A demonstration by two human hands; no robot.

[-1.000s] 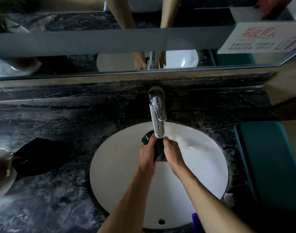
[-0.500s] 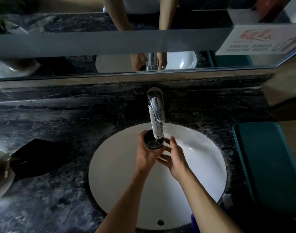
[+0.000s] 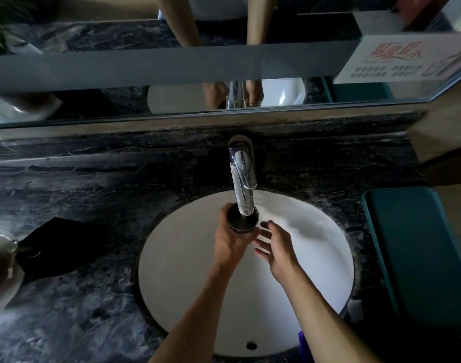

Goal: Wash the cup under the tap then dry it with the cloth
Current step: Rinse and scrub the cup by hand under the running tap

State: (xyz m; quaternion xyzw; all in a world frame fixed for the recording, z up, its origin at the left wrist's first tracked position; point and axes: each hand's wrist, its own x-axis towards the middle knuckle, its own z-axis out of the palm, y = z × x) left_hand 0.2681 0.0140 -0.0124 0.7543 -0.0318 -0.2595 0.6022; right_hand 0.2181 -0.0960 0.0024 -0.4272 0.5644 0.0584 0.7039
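Note:
A small dark cup (image 3: 242, 221) stands upright, mouth up, directly beneath the spout of the chrome tap (image 3: 243, 179) over the white basin (image 3: 187, 271). My left hand (image 3: 229, 239) grips the cup around its side from below. My right hand (image 3: 275, 247) hovers just right of the cup with fingers spread and relaxed, holding nothing. A black cloth (image 3: 59, 247) lies crumpled on the dark marble counter (image 3: 74, 315) to the left of the basin.
A mirror (image 3: 171, 98) runs along the back wall above a marble ledge. A teal bin (image 3: 418, 252) stands at the right of the counter. A glass vessel (image 3: 1, 260) sits at the far left edge. A purple object (image 3: 301, 344) pokes up at the basin's front rim.
The cup was tilted and held by both hands; now it is upright under the spout in my left hand alone. My right hand has let go and drawn slightly away to the right.

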